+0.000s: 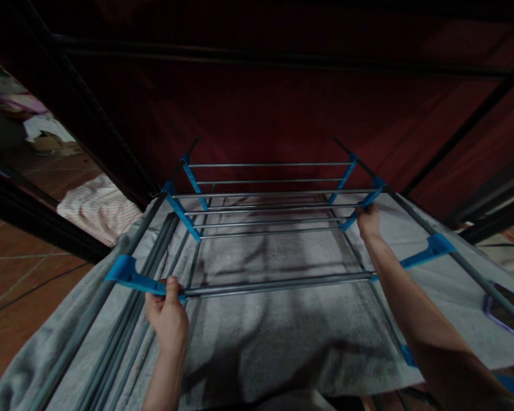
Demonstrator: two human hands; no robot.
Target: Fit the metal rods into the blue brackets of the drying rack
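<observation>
A partly built rack of grey metal tubes (278, 285) and blue plastic brackets lies across a grey cloth. Close to me on the left, my left hand (168, 317) is closed around the near left bracket (131, 278), thumb on top, where the crossbars enter it. My right hand (368, 221) reaches further out and grips a blue bracket (373, 193) on the right side; part of its grip is hidden. Another bracket (428, 250) sits nearer on the right side tube (480, 279). Crossbars (274, 194) span between the farther left and right brackets.
Several loose grey tubes (124, 325) lie along the left on the grey cloth (312, 325). A phone (508, 308) rests at the right under a side tube. Dark red panels (274, 114) with a black frame rise behind. Striped fabric (100, 208) lies on the tiled floor.
</observation>
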